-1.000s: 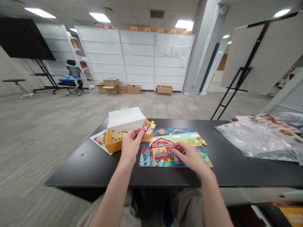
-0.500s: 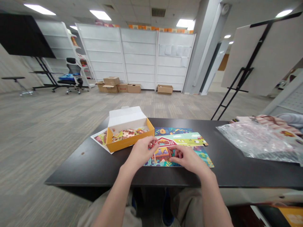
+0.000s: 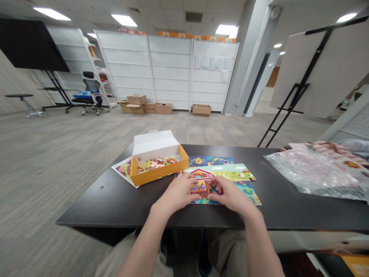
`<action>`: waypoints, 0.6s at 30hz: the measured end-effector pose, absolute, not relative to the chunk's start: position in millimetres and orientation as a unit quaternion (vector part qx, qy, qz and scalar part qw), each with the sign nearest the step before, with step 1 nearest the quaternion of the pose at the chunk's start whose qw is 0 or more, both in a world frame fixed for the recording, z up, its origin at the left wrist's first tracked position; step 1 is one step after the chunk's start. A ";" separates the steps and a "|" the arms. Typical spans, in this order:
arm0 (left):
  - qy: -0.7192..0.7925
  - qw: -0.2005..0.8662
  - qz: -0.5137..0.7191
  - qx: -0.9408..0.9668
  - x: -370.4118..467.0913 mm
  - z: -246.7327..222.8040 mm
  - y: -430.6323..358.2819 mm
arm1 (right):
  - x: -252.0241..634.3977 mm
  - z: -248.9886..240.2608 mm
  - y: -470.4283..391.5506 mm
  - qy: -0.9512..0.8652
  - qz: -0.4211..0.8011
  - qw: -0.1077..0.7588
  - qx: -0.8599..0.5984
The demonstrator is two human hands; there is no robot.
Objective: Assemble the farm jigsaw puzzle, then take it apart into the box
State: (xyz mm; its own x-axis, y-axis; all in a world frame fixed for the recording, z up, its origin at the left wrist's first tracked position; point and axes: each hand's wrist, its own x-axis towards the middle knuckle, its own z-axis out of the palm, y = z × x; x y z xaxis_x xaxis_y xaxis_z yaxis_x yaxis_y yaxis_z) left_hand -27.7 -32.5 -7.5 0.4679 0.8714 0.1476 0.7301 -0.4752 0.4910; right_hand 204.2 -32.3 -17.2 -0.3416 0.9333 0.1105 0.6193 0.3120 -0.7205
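Observation:
A colourful puzzle piece [image 3: 201,188] with orange, red and purple parts lies between my two hands, low on the printed picture sheet [image 3: 250,193]. My left hand [image 3: 179,191] rests at its left side, fingers stretched and thumb apart. My right hand [image 3: 228,193] has curled fingers, with thumb and index at the piece's right edge. Above my fingertips is a long strip [image 3: 230,172] with a farm picture and a red barn outline, lying across the sheet. My fingers partly cover the piece's edges.
A yellow box [image 3: 157,175] with its white lid raised holds many loose puzzle pieces [image 3: 158,163]. A printed sheet [image 3: 124,169] sticks out beneath it. Crumpled clear plastic [image 3: 314,173] covers the right side of the black table [image 3: 115,207].
My left hand has shifted slightly down, its thumb now lower beside the piece. The farm strip sits a little further right and down. My right hand stays nearly in place.

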 end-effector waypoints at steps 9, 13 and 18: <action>0.462 0.172 0.192 0.849 -27.2 -6.4 -32.3 | 193.1 -12.1 -33.8 -0.734 0.396 0.322 -0.448; 0.447 0.199 0.233 0.840 -26.5 -2.4 -34.7 | 192.4 -10.7 -34.6 -0.708 0.440 0.351 -0.426; 0.438 0.372 0.340 0.744 -22.9 6.1 -34.8 | 192.9 -6.1 -34.6 -0.662 0.466 0.407 -0.422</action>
State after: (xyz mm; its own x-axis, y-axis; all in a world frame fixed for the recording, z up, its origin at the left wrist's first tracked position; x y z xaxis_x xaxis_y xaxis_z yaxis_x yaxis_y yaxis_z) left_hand -22.9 -34.8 6.1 0.3847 0.9051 0.1811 0.3990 -0.3400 0.8516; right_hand 192.9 -34.6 -6.1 -0.3119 0.9390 0.1451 0.1798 0.2083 -0.9614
